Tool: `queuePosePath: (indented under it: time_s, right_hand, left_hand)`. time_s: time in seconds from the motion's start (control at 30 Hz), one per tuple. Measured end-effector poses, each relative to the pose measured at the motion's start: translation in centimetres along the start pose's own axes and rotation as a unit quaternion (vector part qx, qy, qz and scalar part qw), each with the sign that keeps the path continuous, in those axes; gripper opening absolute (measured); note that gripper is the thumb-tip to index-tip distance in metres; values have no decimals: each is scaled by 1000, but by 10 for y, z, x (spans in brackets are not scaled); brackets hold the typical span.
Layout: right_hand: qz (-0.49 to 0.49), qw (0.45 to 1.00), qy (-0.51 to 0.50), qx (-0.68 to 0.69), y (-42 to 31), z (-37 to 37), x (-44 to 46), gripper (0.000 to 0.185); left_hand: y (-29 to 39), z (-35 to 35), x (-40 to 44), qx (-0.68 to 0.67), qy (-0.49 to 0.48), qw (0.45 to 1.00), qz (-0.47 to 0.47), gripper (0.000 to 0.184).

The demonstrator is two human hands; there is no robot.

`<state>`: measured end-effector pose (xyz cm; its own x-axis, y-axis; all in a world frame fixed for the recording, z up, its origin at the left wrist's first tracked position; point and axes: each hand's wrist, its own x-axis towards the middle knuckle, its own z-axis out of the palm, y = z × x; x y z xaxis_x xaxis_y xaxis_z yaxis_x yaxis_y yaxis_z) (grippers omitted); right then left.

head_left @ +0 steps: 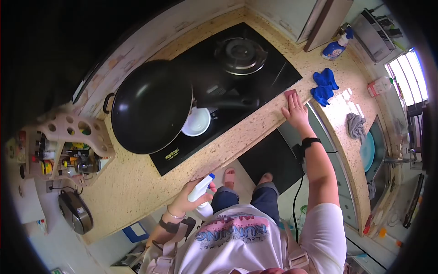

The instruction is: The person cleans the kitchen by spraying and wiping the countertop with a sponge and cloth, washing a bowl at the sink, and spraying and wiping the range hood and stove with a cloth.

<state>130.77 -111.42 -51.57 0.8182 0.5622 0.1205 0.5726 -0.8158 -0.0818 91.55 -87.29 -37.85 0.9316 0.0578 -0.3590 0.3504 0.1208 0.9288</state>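
Head view: right hand point(297, 112) at the near right corner of the black glass cooktop point(276, 68); fingers extended and thumb set apart, fingertips over a small reddish pad point(290, 93) on the speckled beige counter point(228, 144), just beside the cooktop's edge; left hand point(185, 201), nearer and to the left, has its fingers curled round a white spray bottle with blue nozzle point(200, 189); trigger pressure cannot be told. Progress, as judged: pad work appears under way at this edge; large black wok point(146, 109) and round white bowl point(197, 122) cover the cooktop's left part, apparently unreached; finished extent not determinable.
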Motion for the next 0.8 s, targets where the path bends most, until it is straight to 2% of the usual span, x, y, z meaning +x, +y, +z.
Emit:
queuePosePath:
  time_s: [0.03,0.07,0.1,0.13,0.17,0.2,0.23,0.33,0.47,0.57,0.67,0.73,0.8]
  right_hand:
    - [19,1000,-1,-8,0,2,6,76]
    - [15,996,-27,85,-2,4,2,77]
    - [-33,985,-40,163,-22,-14,-8,77]
    - [-90,989,-8,118,-44,-13,-29,78]
    - [-208,962,10,178,-58,-18,-47,80]
    - [-288,929,-75,219,-64,-4,-58,75]
    - [-307,931,-35,196,-60,-10,-63,63]
    - [-320,930,-98,154,11,-9,-8,54]
    - [-296,938,-74,165,111,-3,47,44]
    - [-309,934,-63,168,153,-7,72,43]
    - [-272,951,-44,140,193,-11,86,43]
    - [-217,972,-29,84,225,-6,92,44]
    - [-160,986,-8,39,266,-12,98,44]
  left_hand:
    - [8,7,5,23,4,1000,-4,34]
    - [15,14,13,47,8,999,-6,34]
    - [18,23,23,73,19,997,33,35]
    - [24,32,37,92,23,994,45,34]
    - [32,43,51,108,29,992,53,34]
    - [39,56,65,125,35,990,60,34]
    - [49,71,83,124,43,990,50,30]
    - [71,119,138,158,67,983,68,32]
    - [105,183,218,253,109,947,168,37]
    - [147,224,276,243,132,928,248,37]
    - [182,252,336,232,163,897,339,40]
    - [189,266,385,207,205,894,340,37]
    - [180,274,446,201,280,865,365,35]
